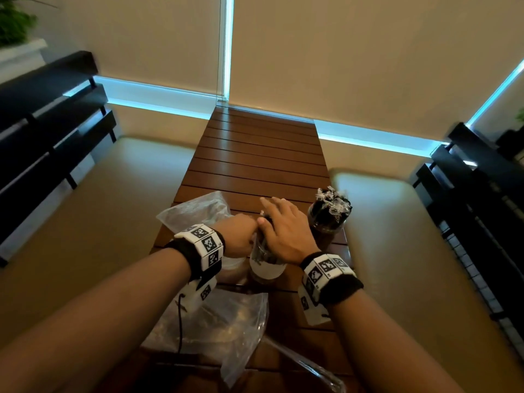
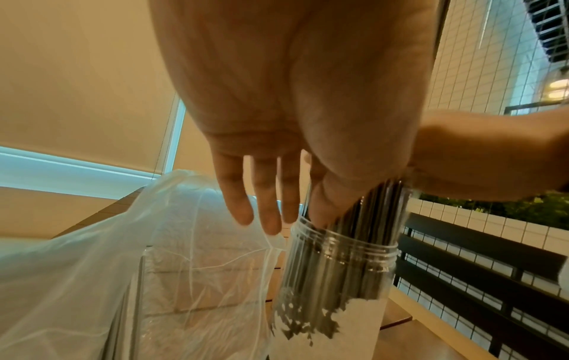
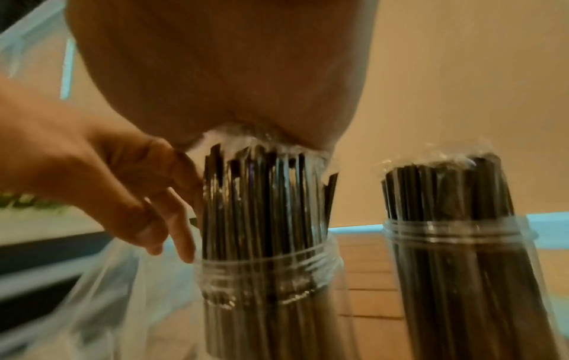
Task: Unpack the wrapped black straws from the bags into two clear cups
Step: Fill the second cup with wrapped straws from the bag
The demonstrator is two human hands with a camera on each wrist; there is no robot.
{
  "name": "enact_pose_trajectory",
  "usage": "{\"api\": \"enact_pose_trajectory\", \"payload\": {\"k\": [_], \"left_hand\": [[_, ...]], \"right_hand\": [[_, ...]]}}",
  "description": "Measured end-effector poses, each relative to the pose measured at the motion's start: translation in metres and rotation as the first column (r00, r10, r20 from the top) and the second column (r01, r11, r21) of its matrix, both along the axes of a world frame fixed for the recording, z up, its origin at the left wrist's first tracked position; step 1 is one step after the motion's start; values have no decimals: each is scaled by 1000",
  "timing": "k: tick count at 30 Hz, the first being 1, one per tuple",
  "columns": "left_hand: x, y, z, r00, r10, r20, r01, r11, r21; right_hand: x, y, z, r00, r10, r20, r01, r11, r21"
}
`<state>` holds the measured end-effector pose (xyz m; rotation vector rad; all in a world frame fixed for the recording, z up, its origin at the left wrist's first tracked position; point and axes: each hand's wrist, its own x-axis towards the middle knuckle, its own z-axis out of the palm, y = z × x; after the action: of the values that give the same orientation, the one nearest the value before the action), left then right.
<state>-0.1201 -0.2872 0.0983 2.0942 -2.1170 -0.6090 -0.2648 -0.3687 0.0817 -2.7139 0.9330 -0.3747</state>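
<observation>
Right hand (image 1: 283,231) lies flat-palmed on wrapped black straws (image 3: 261,194), left hand (image 3: 147,194) seemingly open-fingered alongside; lopsided pressing could topple the tall clear plastic cup (image 3: 268,292) at frame centre.

Table: (image 1: 261,154) dark brown wooden slats, running away to the window.
Blinds: (image 1: 354,52) beige roller blinds, drawn down.
Light: cold blue glow in strips under and between the blinds.
Benches: (image 1: 93,199) tan padded seats on both sides of the table.
Backrests: (image 1: 48,109) black slatted backs, left and right.
Plant: (image 1: 14,21) green leaves, top left corner.
Wall: (image 2: 480,56) small pale tiles, seen from the left wrist.
</observation>
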Motion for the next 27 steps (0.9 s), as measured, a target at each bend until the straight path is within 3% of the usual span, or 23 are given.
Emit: {"api": "enact_pose_trajectory", "payload": {"k": [2, 3, 7, 10, 15, 27], "left_hand": [[3, 3, 9, 992, 80, -95, -93, 986, -136], [5, 3, 13, 985, 119, -122, -139, 974, -181], [3, -12, 20, 997, 38, -63, -45, 993, -110], [-11, -24, 13, 998, -12, 68, 14, 999, -33], [-22, -31, 6, 999, 34, 29, -30, 994, -103], [-21, -36, 4, 999, 0, 35, 3, 998, -67]], "right_hand": [[-4, -5, 3, 982, -30, 186, -1, 986, 164], [-7, -7, 3, 977, -48, 207, 3, 977, 212], [-20, -10, -3, 1000, 21, 11, -24, 948, 317], [-22, -11, 1, 999, -11, 38, -5, 913, 409], [-33, -17, 6, 998, -27, 49, 10, 948, 318], [-34, -30, -4, 996, 91, -22, -84, 970, 227]]}}
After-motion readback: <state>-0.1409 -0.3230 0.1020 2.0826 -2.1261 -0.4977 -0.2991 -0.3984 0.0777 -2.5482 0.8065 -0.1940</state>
